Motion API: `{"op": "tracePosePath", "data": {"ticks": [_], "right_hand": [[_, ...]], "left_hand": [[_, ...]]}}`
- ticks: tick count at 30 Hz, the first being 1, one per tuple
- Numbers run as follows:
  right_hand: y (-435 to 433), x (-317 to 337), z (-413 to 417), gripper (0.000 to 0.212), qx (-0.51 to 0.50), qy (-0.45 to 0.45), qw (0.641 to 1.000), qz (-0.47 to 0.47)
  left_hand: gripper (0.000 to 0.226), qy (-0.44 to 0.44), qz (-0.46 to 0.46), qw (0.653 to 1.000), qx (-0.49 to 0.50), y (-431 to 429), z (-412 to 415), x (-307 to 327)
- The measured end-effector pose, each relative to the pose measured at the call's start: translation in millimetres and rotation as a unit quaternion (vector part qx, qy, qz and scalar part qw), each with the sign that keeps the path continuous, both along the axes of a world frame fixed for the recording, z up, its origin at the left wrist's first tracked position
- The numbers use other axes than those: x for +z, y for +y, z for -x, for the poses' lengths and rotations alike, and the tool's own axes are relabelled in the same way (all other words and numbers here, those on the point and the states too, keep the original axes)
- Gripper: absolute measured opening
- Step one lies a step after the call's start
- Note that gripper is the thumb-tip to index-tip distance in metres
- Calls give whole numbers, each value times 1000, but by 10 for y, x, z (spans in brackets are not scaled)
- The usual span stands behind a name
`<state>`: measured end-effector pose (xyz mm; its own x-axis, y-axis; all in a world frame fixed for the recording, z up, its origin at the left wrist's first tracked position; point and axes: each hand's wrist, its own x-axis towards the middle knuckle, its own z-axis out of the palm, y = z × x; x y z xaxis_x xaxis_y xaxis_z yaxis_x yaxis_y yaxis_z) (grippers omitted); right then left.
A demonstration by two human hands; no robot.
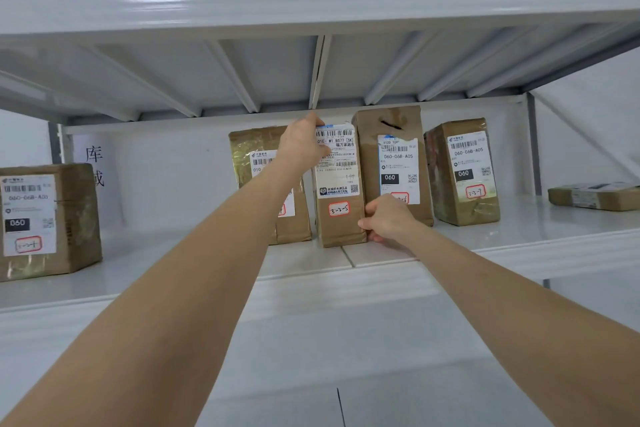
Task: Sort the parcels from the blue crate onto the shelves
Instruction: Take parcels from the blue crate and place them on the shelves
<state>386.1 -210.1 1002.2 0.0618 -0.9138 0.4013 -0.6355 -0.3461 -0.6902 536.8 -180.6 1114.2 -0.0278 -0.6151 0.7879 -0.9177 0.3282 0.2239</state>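
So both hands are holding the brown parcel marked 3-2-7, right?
Not quite. In the head view the left hand and right hand hold the parcel marked 3-2-5. The parcel marked 3-2-7 stands untouched further right.

Left arm (207, 270) and right arm (502, 288) were bare, stretched forward and up, converging toward the hands. Left hand (303, 144) was the higher one, back toward the camera, fingers curled over the top left corner of a parcel (341, 180). Right hand (388, 218) sat below and right of the left, fingers curled round the parcel's lower right edge. Both wrists were roughly straight.
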Motion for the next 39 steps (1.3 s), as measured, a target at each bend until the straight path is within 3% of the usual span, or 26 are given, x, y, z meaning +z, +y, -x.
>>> {"op": "tracePosePath", "data": {"ticks": [12, 25, 39], "right_hand": [[-356, -9, -100, 21, -21, -7, 1000, -16], [-534, -42, -153, 8, -65, 28, 997, 15], [-470, 0, -155, 10, -66, 61, 996, 8]], "left_hand": [[44, -9, -3, 1000, 28, -332, -16, 9], [45, 6, -8, 999, 34, -400, -49, -10], [45, 19, -13, 999, 23, -382, -36, -53]]}}
